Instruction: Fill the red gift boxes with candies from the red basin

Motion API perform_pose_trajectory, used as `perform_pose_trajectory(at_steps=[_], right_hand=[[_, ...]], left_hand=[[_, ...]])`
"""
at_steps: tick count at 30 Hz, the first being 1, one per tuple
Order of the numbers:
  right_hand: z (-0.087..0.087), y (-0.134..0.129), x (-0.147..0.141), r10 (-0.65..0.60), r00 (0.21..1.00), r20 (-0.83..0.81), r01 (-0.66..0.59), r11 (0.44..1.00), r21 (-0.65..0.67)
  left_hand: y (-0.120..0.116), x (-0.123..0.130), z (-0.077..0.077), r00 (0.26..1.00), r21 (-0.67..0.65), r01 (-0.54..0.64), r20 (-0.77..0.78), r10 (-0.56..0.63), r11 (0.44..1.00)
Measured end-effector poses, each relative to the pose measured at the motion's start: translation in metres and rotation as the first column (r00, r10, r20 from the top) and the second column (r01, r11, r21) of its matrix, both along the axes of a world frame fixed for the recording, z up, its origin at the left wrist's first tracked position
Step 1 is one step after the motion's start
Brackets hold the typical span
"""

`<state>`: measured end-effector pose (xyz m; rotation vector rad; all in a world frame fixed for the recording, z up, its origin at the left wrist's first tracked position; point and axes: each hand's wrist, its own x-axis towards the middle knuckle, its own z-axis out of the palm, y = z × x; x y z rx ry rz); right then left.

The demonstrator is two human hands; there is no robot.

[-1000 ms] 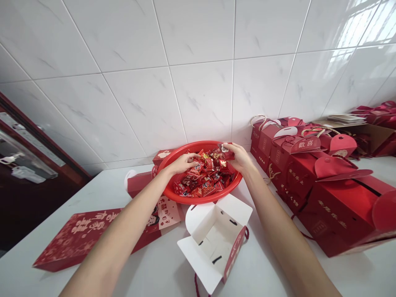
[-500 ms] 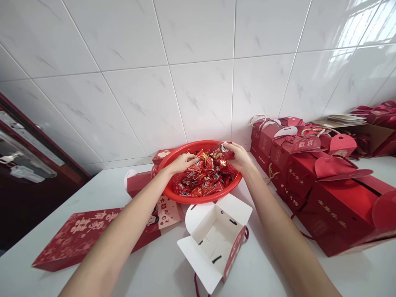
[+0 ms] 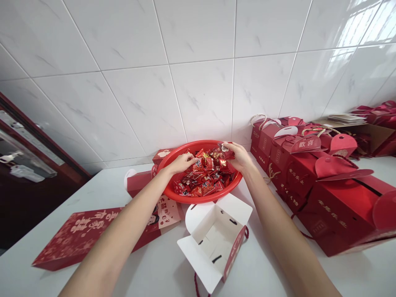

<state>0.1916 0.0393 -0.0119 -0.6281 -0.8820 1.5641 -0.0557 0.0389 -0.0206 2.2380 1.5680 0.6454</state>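
A round red plastic basket (image 3: pixel 202 200) holds a heap of small red wrapped candies (image 3: pixel 206 181). My left hand (image 3: pixel 182 163) reaches over its left side, fingers closed at the tips on a red candy packet (image 3: pixel 198 165). On the basket's right side, my right hand (image 3: pixel 239 156) pinches a darker red packet (image 3: pixel 226 151) between thumb and fingers. In front of the basket stands an open gift box (image 3: pixel 213 237), white inside with its flaps spread and a dark red cord at its sides. No candy shows in it.
Several closed red gift boxes (image 3: pixel 305 181) with rope handles line the right side. A flat red gift bag (image 3: pixel 93 231) lies under my left forearm. Behind the basket's left side are small red boxes (image 3: pixel 139 182). A tiled wall (image 3: pixel 201 95) borders the table (image 3: pixel 161 272).
My left fingers have shifted slightly, and the red packet at their tips now shows more of its printed face. My right hand has hardly moved and keeps its packet.
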Motion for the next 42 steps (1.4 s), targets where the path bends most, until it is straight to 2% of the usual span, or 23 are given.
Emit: perform_pose_trajectory(at_steps=[10, 19, 28, 34, 42], right_hand=[[-0.0007, 0.0007, 0.0007, -0.01, 1.0, 0.024, 0.01, 1.0, -0.012], [-0.0024, 0.0012, 0.0005, -0.006, 1.0, 0.02, 0.006, 1.0, 0.002], [0.0016, -0.003, -0.0005, -0.024, 1.0, -0.009, 0.023, 0.999, -0.029], [0.0013, -0.0023, -0.0004, -0.021, 1.0, 0.009, 0.021, 0.999, -0.028], [0.0038, -0.0044, 0.0011, -0.008, 0.999, 0.054, 0.009, 1.0, -0.018]], left_hand=[[0.0074, -0.0082, -0.0058, 1.0, 0.014, 0.003, 0.011, -0.004, 1.0], [0.0062, -0.0038, -0.0048, 0.97, -0.09, 0.032, 0.242, -0.009, 0.995], [0.0056, -0.0047, -0.0037, 0.974, -0.093, 0.005, 0.226, 0.017, 0.996], [0.0044, -0.0032, -0.0007, 0.987, -0.025, 0.01, 0.159, -0.006, 1.0], [0.0042, -0.0061, -0.0038, 0.998, -0.073, -0.01, 0.056, 0.014, 0.997]])
